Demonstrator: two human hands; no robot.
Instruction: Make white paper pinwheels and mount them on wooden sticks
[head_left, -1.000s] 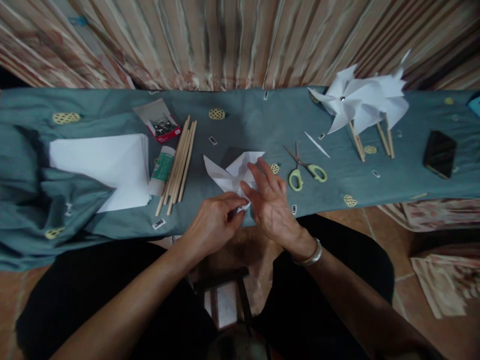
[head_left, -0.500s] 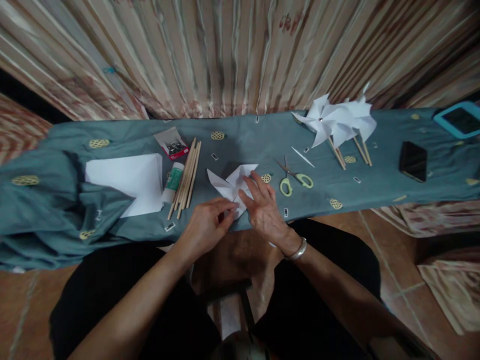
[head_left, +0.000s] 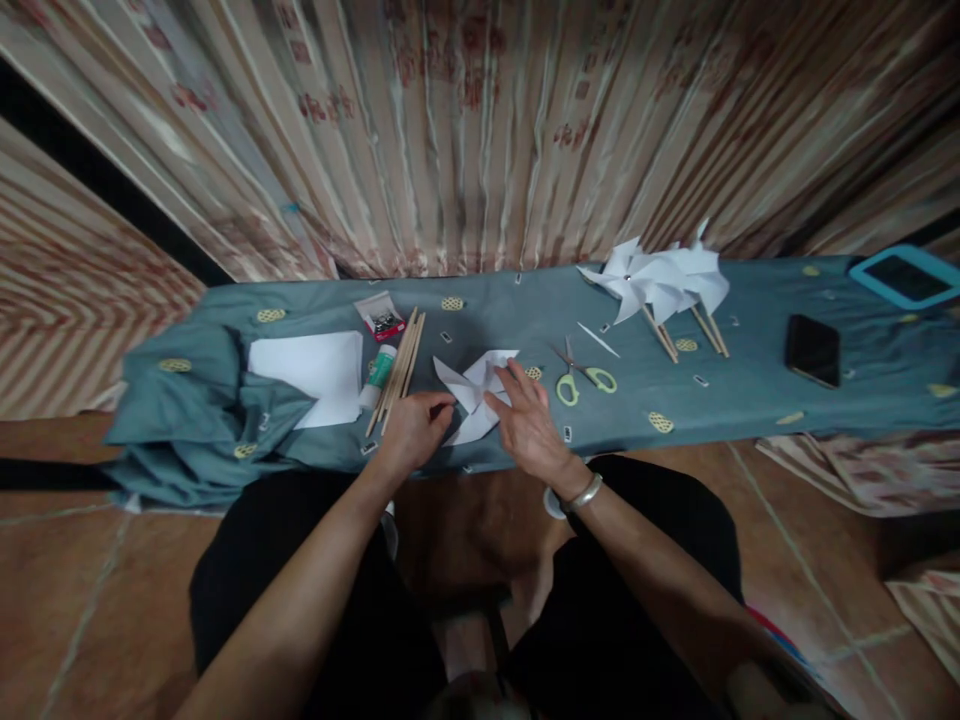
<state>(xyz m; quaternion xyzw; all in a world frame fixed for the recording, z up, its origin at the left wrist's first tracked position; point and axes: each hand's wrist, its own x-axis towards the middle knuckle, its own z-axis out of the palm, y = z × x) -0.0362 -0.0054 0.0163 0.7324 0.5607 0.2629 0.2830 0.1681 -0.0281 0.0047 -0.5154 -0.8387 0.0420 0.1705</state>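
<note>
A partly folded white paper pinwheel (head_left: 474,388) lies at the front of the cloth-covered table, its blades pointing outward. My right hand (head_left: 531,428) rests over its right side, thumb and fingers holding the paper down near the centre. Beside its lower left blade is my left hand (head_left: 412,432), thumb and forefinger pinched together; whatever may be between them is too small to make out. Left of the pinwheel lie several wooden sticks (head_left: 401,368), a green and white glue stick (head_left: 378,376) and an open red and white box of small metal pins (head_left: 381,318).
A stack of white paper (head_left: 322,370) lies on the left, partly under bunched cloth (head_left: 180,420). Scissors (head_left: 576,376) with green handles and a white paper sliver (head_left: 598,340) lie right. Farther off are finished pinwheels (head_left: 652,280), a black phone (head_left: 813,350) and a blue-framed tablet (head_left: 907,278).
My left hand has drawn off the pinwheel's lower edge, a little to the left. My right hand stays on the paper. The camera view has shifted, so the table appears lower.
</note>
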